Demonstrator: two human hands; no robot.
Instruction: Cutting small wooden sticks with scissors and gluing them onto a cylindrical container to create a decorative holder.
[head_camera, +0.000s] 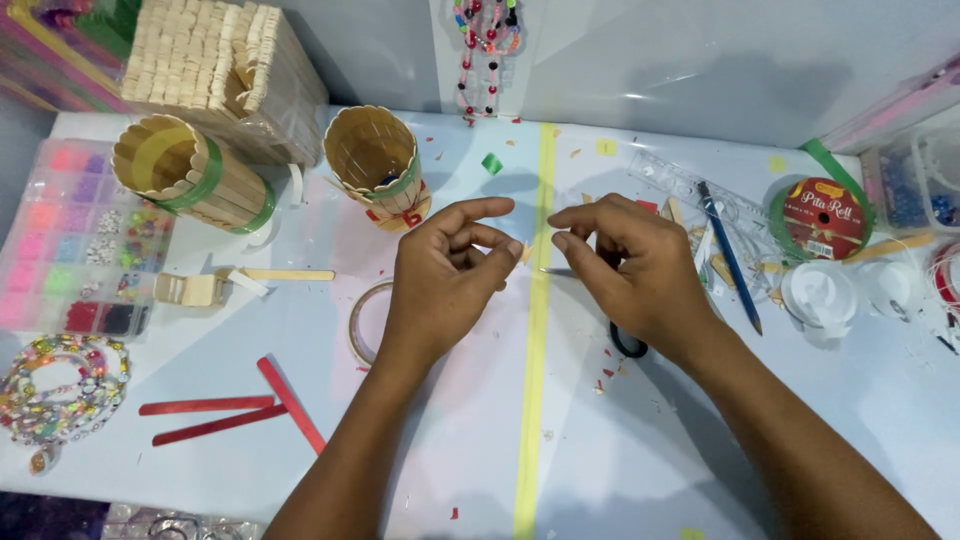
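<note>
A: What lies nearest, low in the view?

B: Three flat red wooden sticks (235, 410) on the white table (450, 440), left of the forearms. At the left edge, a beaded bracelet loop (62, 388), partly cut off.

A: And the hands?

B: The left hand (440, 280) and right hand (630, 265) meet over a yellow tape line (535, 330). The fingers (505, 250) of both pinch narrow around something tiny between them; I cannot make out what it is. A thin pale sliver shows at the right fingertips.

A: Anything hidden?

B: A clear tape roll (362, 322) is half covered by the left wrist. Black scissor handles (627, 345) peek from under the right hand.

A: Farther back?

B: Two round cups of pale craft sticks with green bands (376, 160), one lying on its side, and a red ribbon spool (823, 218) to the right.
</note>
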